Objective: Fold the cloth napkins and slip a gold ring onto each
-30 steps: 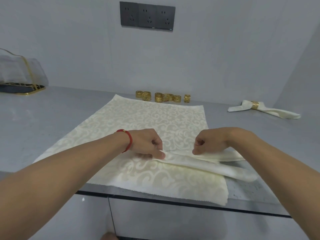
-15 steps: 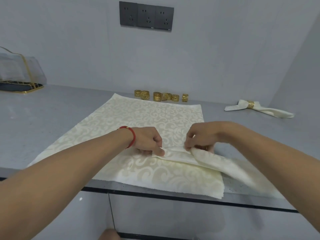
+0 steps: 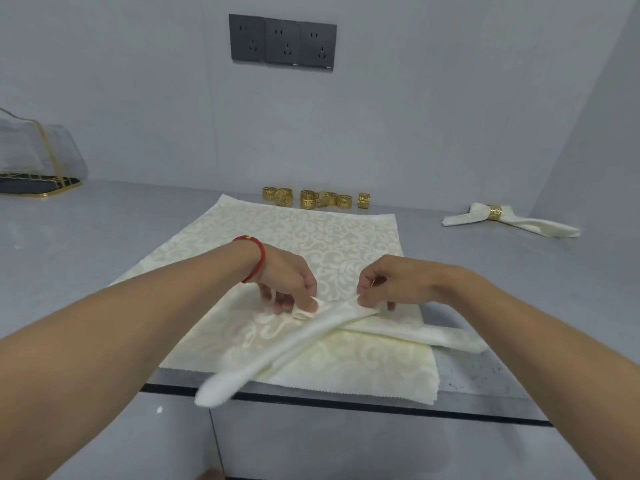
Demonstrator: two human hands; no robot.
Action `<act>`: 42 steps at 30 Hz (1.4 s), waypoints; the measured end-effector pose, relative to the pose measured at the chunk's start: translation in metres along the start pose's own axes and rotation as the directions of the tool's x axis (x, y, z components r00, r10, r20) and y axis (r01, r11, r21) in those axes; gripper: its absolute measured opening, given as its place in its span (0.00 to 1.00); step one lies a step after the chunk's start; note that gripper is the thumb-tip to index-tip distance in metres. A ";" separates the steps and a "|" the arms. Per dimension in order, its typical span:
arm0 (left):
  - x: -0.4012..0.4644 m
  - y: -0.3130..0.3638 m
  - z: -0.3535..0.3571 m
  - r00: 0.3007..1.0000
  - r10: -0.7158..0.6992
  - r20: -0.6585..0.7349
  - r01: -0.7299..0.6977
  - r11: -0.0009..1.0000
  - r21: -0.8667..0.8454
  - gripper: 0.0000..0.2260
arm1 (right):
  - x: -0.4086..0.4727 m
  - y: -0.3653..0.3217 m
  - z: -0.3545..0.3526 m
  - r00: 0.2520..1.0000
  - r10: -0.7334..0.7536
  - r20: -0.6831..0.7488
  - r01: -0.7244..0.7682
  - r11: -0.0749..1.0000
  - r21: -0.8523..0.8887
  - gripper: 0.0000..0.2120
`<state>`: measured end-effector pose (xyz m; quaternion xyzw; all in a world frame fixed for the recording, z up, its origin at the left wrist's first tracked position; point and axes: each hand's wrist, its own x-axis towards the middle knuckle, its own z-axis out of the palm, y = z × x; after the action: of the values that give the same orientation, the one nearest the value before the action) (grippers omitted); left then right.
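Observation:
A long pleated white napkin (image 3: 277, 355) is bent into a V on top of a flat cream patterned cloth (image 3: 304, 244). One tail hangs past the counter's front edge, the other reaches right. My left hand (image 3: 287, 282) pinches the bend from the left. My right hand (image 3: 388, 285) pinches it from the right. Several gold rings (image 3: 315, 198) stand in a row behind the flat cloth. At the back right lies a folded napkin (image 3: 512, 223) wearing a gold ring (image 3: 494, 212).
The grey counter (image 3: 104, 237) ends in a dark front edge. A clear cover on a black, gold-rimmed tray (image 3: 34, 161) stands at the far left. Wall sockets (image 3: 282, 41) sit above the rings. A side wall closes in at the right.
The pleated strip lay pointing right; now it is bent in the middle, with its left half swung down over the counter edge. Both hands lifted slightly and came closer together.

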<state>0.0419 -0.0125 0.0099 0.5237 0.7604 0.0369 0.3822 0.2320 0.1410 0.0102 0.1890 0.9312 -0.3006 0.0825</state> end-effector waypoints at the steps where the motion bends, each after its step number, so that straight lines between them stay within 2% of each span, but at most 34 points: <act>1: -0.001 0.002 -0.003 1.000 -0.005 -0.001 0.005 1.000 0.020 0.08 | 0.001 0.002 0.000 1.000 0.003 -0.006 -0.003 1.000 0.016 0.08; 8: 0.003 0.007 -0.010 0.987 -0.012 -0.163 0.036 0.989 0.143 0.08 | 0.015 0.011 0.003 0.995 0.009 -0.096 -0.008 1.000 0.014 0.11; 12: 0.009 -0.003 0.003 0.949 0.039 -0.313 -0.019 0.998 0.068 0.09 | 0.020 0.013 0.006 0.983 -0.022 -0.183 0.013 0.999 -0.047 0.10; 14: 0.010 -0.006 0.008 0.917 0.066 -0.393 -0.062 0.998 0.024 0.09 | 0.021 0.012 0.008 0.982 -0.052 -0.184 0.035 0.995 -0.095 0.09; 17: 0.012 -0.009 0.009 0.895 0.081 -0.438 -0.088 0.996 0.005 0.09 | 0.024 0.007 0.010 0.986 -0.059 -0.155 0.032 0.984 -0.177 0.10; 20: 0.014 -0.008 0.010 0.900 0.074 -0.429 -0.090 0.996 -0.019 0.09 | 0.028 0.003 0.012 0.992 -0.023 -0.128 -0.008 0.972 -0.234 0.13; 24: 0.013 -0.008 0.012 0.910 0.068 -0.410 -0.117 0.989 -0.095 0.09 | 0.032 -0.001 0.016 0.992 0.047 -0.120 -0.080 0.954 -0.290 0.11; 27: 0.013 -0.003 0.011 0.928 0.009 -0.372 -0.064 0.989 -0.134 0.19 | 0.032 -0.008 0.013 0.991 0.072 -0.110 -0.102 0.950 -0.296 0.12; 28: 0.014 -0.001 0.013 0.929 0.001 -0.371 -0.045 0.993 -0.111 0.22 | 0.032 -0.009 0.012 0.992 0.074 -0.106 -0.103 0.949 -0.300 0.12; 30: 0.017 0.005 0.017 0.912 0.048 -0.407 -0.036 0.999 0.036 0.18 | 0.029 -0.011 0.012 0.992 0.056 -0.114 -0.089 0.946 -0.311 0.10; 33: 0.019 0.009 0.020 0.899 0.124 -0.421 -0.070 0.987 0.143 0.12 | 0.017 -0.016 0.020 0.971 -0.095 -0.221 0.001 0.921 -0.389 0.08; 36: 0.018 0.011 0.012 0.922 0.108 -0.373 -0.051 0.986 0.161 0.11 | 0.006 -0.018 0.038 0.930 -0.268 -0.251 0.113 0.860 -0.499 0.14; 39: 0.020 0.014 0.005 0.953 0.064 -0.297 -0.025 0.991 0.134 0.12 | 0.008 -0.012 0.050 0.911 -0.340 -0.235 0.136 0.784 -0.606 0.17; 42: 0.021 0.014 0.004 0.958 0.046 -0.283 -0.005 0.990 0.144 0.13 | 0.015 -0.005 0.047 0.883 -0.392 -0.259 0.179 0.791 -0.585 0.12</act>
<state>0.0519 0.0104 0.0023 0.5485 0.8015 0.0631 0.2296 0.2177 0.1141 -0.0286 0.0649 0.9938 0.0087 -0.0900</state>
